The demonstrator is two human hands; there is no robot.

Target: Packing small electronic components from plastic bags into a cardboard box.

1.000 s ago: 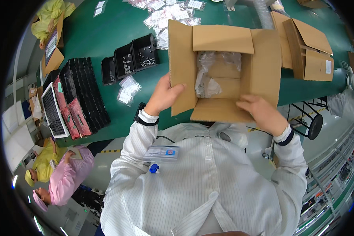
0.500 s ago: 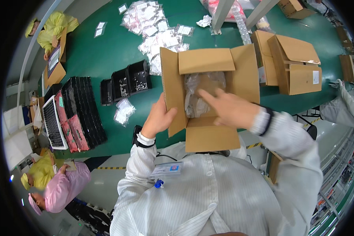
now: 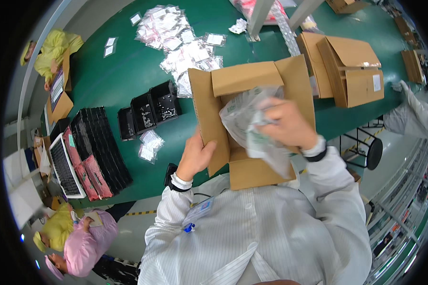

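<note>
An open cardboard box stands in front of me at the table's edge, its flaps spread outward. My left hand grips the box's left flap, with the thumb on the inner face and the fingers hidden behind it. Over the box opening, my right hand is closed on a translucent plastic bag with faint greenish print. Part of the bag lies inside the box, and a loose end hangs over the near right corner. Motion blurs the right fingers and the bag. What lies beneath the bag is hidden.
Black bins with small white parts stand left of the box, near small packets. Beyond lies a heap of clear packets. Stacked black trays sit at left, cardboard boxes at right. Grey posts rise behind; other people work around.
My right hand has closed on the plastic bag and pulled it up, partly out of the box. My left hand keeps its hold on the flap. The view has shifted slightly.
</note>
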